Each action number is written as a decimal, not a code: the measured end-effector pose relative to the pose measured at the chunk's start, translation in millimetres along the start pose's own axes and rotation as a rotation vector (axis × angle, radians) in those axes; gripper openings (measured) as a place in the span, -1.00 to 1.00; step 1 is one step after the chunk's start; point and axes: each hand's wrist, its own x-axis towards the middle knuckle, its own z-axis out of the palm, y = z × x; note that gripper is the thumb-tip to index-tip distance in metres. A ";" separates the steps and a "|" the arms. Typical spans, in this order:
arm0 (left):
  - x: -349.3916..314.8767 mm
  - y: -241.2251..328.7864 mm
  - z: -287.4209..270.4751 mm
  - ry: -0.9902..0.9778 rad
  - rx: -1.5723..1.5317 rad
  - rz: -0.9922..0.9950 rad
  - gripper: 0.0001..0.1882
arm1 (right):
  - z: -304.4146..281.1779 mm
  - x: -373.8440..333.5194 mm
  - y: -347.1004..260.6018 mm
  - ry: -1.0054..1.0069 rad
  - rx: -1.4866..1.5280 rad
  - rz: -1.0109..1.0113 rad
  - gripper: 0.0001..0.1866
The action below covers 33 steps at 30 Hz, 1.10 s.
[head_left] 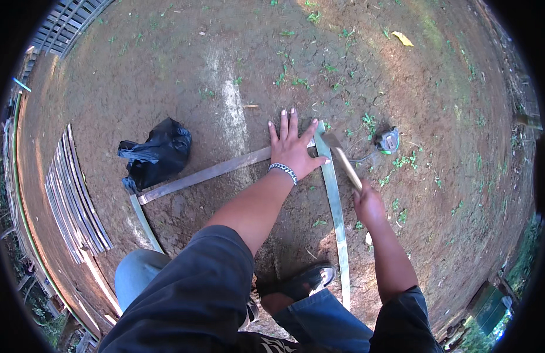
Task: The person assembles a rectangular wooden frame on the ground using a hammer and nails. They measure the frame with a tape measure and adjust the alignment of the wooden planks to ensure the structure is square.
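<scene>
My left hand (295, 152) lies flat with its fingers spread over the corner where a brown wooden slat (210, 174) meets a pale green strip (336, 212). The thumb reaches onto the green strip. In my right hand (370, 206) is a hammer (348, 167), gripped by its light wooden handle. Its dark head is close to the corner, just right of my left hand; whether it touches the strip I cannot tell. At the slat's other end, a second green strip (145, 225) runs toward my knee.
A black plastic bag (160, 154) lies beside the slat's left end. Further left, several narrow slats (78, 194) lie side by side. A tape measure (388, 141) rests on the dirt right of the hammer. My sandalled foot (302, 283) is near the right green strip. A yellow leaf (403, 39) lies beyond.
</scene>
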 end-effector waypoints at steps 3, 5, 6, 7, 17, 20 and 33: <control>4.0 -0.2 -4.6 -0.005 0.013 -0.004 0.10 | -0.9 -1.2 14.7 0.088 0.014 -0.059 -0.66; -1.7 -2.3 -2.5 -0.025 0.009 -0.011 0.09 | -13.8 -17.7 3.1 0.084 0.113 0.048 -0.65; 0.0 0.4 -4.3 -0.019 -0.006 -0.005 0.09 | -11.0 -24.8 18.1 0.129 0.091 0.059 -0.64; -0.6 1.1 -4.0 -0.020 -0.016 -0.008 0.09 | -3.9 -33.4 31.8 0.194 0.086 0.097 -0.64; -3.7 -34.0 8.7 0.131 -0.047 0.102 -0.08 | 14.9 -73.8 87.4 0.459 -0.408 0.208 -0.31; -30.5 -59.6 1.8 0.247 -0.036 0.158 -0.35 | 8.3 -41.4 32.9 0.461 -0.064 -0.104 -0.27; -43.9 -92.1 -0.2 0.280 -0.109 0.207 -0.59 | 57.9 57.2 -103.6 0.240 0.195 0.018 -0.44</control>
